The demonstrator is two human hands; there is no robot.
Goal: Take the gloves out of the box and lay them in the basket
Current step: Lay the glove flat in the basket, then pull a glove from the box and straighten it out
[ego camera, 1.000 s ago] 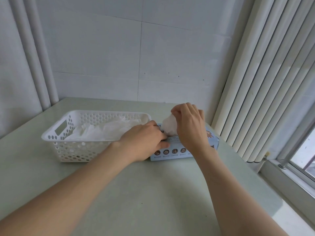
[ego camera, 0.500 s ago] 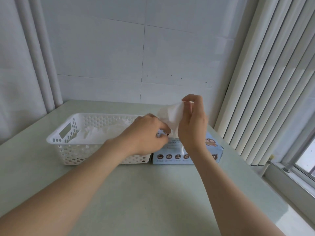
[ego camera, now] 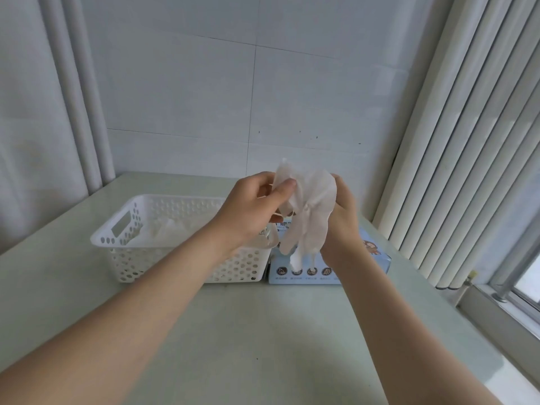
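Fingers of left hand and right hand pinch one glove above the box.

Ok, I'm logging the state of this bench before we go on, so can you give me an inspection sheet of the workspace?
Surface: pale green table, smooth top.
Job's things: white basket on the left with gloves lying in it; blue box close beside its right end; one glove held up above the box, its fingers hanging down.
Clutter: nothing seen.
Hands: left hand pinches the glove's top edge; right hand holds its right side.
Cables: nothing seen.
Surroundings: tiled wall behind, pipes at the left, blinds and a window at the right.
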